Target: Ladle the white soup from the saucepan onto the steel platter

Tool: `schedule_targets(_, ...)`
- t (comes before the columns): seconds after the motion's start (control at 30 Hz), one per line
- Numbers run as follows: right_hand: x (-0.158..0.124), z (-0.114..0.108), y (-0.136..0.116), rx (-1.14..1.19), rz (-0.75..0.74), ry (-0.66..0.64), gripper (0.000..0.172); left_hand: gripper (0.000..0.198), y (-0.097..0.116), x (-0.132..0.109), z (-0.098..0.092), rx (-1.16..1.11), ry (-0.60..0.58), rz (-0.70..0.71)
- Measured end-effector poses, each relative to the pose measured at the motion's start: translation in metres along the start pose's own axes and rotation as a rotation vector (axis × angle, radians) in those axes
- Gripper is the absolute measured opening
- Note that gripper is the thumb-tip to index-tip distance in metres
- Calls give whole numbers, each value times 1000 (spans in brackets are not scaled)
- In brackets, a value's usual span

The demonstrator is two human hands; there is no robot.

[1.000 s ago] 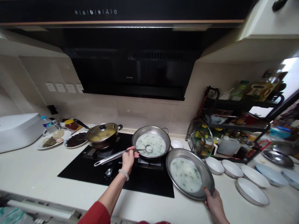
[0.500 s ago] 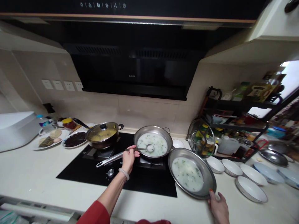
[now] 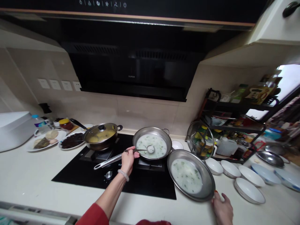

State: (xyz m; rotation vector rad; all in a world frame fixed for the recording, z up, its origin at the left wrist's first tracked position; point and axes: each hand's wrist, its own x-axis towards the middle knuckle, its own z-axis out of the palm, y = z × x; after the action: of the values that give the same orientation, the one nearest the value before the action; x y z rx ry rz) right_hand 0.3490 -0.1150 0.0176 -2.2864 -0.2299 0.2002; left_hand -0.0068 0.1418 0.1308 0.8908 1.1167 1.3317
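My left hand [image 3: 128, 161] is closed around the handle of a ladle [image 3: 150, 149], whose bowl sits in the white soup with green bits. That soup fills a steel frying pan [image 3: 169, 142] on the right burner; its long handle [image 3: 107, 162] points left beneath my wrist. At the right, my right hand [image 3: 222, 207] grips the near right rim of a wide steel basin [image 3: 207, 184]. The basin is tilted and holds more of the same soup, its far left rim close beside the pan; I cannot tell whether they touch.
A lidded pan [image 3: 100, 137] stands on the left burner of the black hob [image 3: 93, 178]. Farther left are a plate of dark food [image 3: 72, 140] and a white plate [image 3: 30, 147]. Several white bowls [image 3: 249, 190] and a black rack [image 3: 236, 126] are at the right; a glass lid [image 3: 200, 137] leans there.
The ladle's bowl looks fuller, with soup in it. My right hand and the basin have barely moved. The whole view has shifted slightly.
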Motion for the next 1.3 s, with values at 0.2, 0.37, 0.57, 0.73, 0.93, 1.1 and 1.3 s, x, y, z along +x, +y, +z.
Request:
schedule_targets(0.2, -9, -12, -47, 42, -85, 11, 65, 23, 10, -14, 15, -22, -71, -9)
schedule_targets(0.37, -29, -5, -90, 197, -258, -126, 62, 21, 14, -36, 35, -49, -175, -31)
schedule_targets(0.57, -49, 1, -109, 361, -460, -327, 54, 28, 0, -66, 63, 48, -290, -45)
schedule_targets(0.73, -56, 0, -106, 413, -508, -450, 50, 39, -36, -87, 83, 229, -494, 87)
schedule_targets(0.93, -49, -2, -93, 386, -537, -516, 52, 35, -56, -109, 96, 541, -822, 410)
schedule_targets(1.1, -54, -16, -94, 252, -797, -530, 48, 34, -51, -125, 105, 778, -991, 770)
schedule_targets(1.3, -54, -20, -99, 156, -1054, -674, 62, 31, -54, -138, 119, 906, -1079, 1044)
